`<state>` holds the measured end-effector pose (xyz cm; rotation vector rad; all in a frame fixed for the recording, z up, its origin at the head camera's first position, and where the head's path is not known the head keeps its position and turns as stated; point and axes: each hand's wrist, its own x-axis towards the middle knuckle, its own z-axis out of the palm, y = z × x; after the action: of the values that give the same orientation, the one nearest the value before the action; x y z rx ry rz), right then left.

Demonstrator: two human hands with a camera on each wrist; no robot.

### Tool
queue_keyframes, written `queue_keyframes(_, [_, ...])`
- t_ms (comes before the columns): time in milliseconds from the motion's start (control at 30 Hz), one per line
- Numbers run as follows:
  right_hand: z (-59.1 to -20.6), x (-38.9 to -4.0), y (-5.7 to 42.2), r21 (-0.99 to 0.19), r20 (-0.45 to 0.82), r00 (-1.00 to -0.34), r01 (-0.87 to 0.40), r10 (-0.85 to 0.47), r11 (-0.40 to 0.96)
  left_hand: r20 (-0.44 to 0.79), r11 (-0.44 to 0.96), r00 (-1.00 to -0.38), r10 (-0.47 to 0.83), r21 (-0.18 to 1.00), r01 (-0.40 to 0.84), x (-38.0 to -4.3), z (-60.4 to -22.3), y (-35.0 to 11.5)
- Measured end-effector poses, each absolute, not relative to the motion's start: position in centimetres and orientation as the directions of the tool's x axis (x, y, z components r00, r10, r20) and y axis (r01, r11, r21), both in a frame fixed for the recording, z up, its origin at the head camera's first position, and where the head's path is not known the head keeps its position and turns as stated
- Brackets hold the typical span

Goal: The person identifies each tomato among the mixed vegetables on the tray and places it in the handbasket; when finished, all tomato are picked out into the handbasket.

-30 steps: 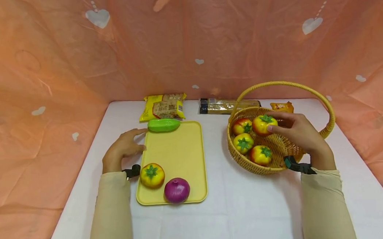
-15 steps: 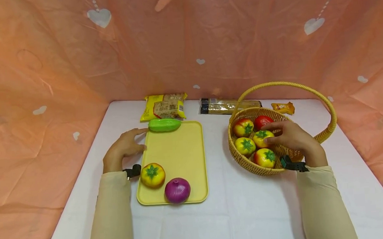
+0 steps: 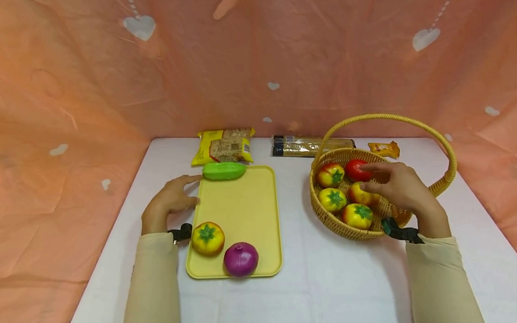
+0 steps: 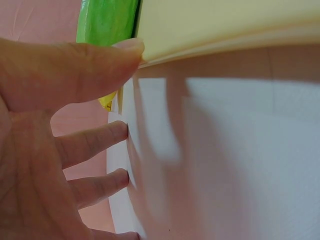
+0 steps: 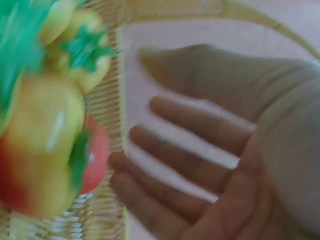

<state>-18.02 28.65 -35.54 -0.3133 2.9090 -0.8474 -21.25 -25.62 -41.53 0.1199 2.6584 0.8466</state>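
Observation:
My right hand (image 3: pixel 399 185) hovers over the right side of a wicker basket (image 3: pixel 349 232), fingers spread and holding nothing. Below its fingertips lies a yellow-and-red toy tomato (image 3: pixel 359 195), tipped so its green leaves no longer face up. Beside it in the basket are a red fruit (image 3: pixel 356 169) and several more such tomatoes (image 3: pixel 332 199). In the right wrist view the straight fingers (image 5: pixel 180 155) stand apart from the fruit. My left hand (image 3: pixel 169 201) is at the left edge of a yellow tray (image 3: pixel 239 202), its thumb at the rim in the left wrist view.
On the tray sit a green cucumber-like vegetable (image 3: pixel 224 171), another tomato (image 3: pixel 207 238) and a purple onion (image 3: pixel 241 259). Along the back lie a yellow food bag (image 3: pixel 226 146), a long clear pack (image 3: pixel 313 145) and a small orange packet (image 3: pixel 384 149). The basket's tall handle (image 3: pixel 376 117) arches overhead.
My right hand has lowered the tomato it held into the basket and let go; the tomato has tipped over. The hand is now slightly to the right. My left hand has stayed at the tray.

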Motion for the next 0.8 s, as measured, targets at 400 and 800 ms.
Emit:
queue_keyframes(400, [-33.7, -17.2, 22.7, -0.915, 0.182, -0.865, -0.323, -0.468, 0.242, -0.281, 0.818, -0.939, 0.197, 0.576, -0.001, -21.2, -41.4, -25.6])
queue_keyframes(800, [-36.2, -19.5, 10.5, -0.965, 0.164, -0.661, -0.260, -0.733, 0.018, -0.298, 0.824, -0.935, 0.195, 0.567, -0.008, -21.3, -41.3, -25.5])
